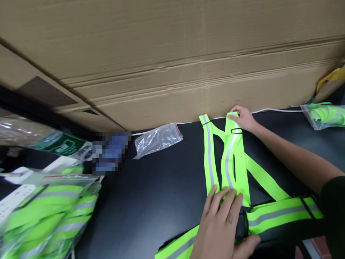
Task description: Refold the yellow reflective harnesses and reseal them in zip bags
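My left grip (223, 219) lies spread flat on the vest (229, 162) near the surface's (161, 201) front edge; my right grip (244, 118) pinches its far end beside the cardboard box (172, 72). Soft, light and limp, the straps run front to back, best held at the ends.

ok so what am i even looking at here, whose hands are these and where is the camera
There is no machine here: a person wears a camera on the head, looking down at their own two bare hands. On the black table lies a neon reflective vest made of straps. The left hand presses flat on its lower part; the right hand pinches its far end. Nearby are an empty clear bag, bagged vests on the left, and a big cardboard box behind.
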### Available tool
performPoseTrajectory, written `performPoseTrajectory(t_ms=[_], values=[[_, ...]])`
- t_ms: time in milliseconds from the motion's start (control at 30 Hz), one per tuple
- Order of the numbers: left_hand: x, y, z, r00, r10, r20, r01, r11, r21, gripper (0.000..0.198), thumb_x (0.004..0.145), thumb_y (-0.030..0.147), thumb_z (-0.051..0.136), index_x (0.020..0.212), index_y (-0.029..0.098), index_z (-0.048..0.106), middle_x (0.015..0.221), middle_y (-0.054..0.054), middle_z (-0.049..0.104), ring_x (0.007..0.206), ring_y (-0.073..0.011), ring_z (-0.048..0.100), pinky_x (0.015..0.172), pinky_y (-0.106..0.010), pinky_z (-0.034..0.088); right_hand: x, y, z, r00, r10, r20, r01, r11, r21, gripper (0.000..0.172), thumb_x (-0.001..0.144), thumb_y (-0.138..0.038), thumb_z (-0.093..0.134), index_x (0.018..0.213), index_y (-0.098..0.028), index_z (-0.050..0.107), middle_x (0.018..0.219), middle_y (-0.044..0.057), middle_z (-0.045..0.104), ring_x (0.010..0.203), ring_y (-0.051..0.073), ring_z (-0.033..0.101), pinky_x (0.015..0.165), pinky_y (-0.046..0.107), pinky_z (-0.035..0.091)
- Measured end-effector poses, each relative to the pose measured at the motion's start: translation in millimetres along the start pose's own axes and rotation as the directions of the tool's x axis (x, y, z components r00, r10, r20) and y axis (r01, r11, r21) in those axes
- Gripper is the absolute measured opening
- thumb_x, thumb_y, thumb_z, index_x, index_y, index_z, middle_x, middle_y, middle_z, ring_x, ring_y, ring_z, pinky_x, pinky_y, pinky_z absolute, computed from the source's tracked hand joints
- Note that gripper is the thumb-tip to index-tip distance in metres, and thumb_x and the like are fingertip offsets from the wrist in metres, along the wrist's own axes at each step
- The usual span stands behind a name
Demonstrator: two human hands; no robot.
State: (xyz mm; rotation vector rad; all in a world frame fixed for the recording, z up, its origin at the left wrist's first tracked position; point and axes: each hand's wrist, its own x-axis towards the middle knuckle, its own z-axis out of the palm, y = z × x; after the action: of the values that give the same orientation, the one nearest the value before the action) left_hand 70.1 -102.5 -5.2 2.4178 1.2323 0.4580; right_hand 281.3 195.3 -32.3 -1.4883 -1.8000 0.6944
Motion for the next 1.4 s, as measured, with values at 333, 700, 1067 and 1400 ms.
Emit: performPoseTrajectory(t_ms=[333,700,1067,1400], values=[[-2.5,3.1,-6.7,0.990,0.084,-0.109,-0.088,0.996,-0.034,0.048,0.096,0.050,0.058,0.132,0.018,0.056,0.118,-0.004,0.072,0.113,-0.0218,0.065,0.117,-0.049,0.043,-0.8,7.8,7.3,0.971,-0.234,0.044,0.236,0.932,-0.275,0.022,0.089,-0.042,0.063,0.100,-0.023,0.065,0.102,0.010,0.072,0.096,0.029,0.064,0.084,0.042,0.046],[-6.0,-0.8,3.7,0.999,0.037,-0.021,-0.036,0.998,0.061,0.067,0.089,0.060,0.062,0.142,0.020,0.049,0.149,-0.008,0.055,0.139,-0.0323,0.049,0.104,-0.052,0.055,-48.9,-55.5,-32.1,0.998,0.011,-0.057,-0.038,0.870,-0.491,0.056,0.097,-0.061,0.042,0.058,-0.022,0.052,0.058,0.006,0.057,0.061,0.022,0.054,0.060,0.035,0.036],[-4.9,-2.8,0.0,0.992,0.108,0.061,-0.112,0.992,0.063,0.056,0.098,0.049,0.056,0.149,0.030,0.043,0.160,0.003,0.041,0.148,-0.0239,0.037,0.121,-0.050,0.036,-94.0,-43.7,-25.6,0.926,0.253,0.281,-0.327,0.910,0.255,0.045,0.076,-0.059,0.074,0.063,-0.021,0.055,0.052,-0.005,0.041,0.045,0.008,0.032,0.044,0.026,0.026],[-3.0,-4.1,-1.5,0.981,0.145,0.131,-0.162,0.979,0.126,0.051,0.099,0.044,0.051,0.148,0.031,0.046,0.160,0.006,0.042,0.149,-0.0223,0.035,0.125,-0.050,0.025,-88.4,-21.4,-22.3,0.991,0.133,0.010,-0.132,0.988,-0.081,0.028,0.083,-0.046,0.070,0.094,-0.021,0.062,0.081,0.004,0.067,0.067,0.019,0.059,0.061,0.032,0.044]])
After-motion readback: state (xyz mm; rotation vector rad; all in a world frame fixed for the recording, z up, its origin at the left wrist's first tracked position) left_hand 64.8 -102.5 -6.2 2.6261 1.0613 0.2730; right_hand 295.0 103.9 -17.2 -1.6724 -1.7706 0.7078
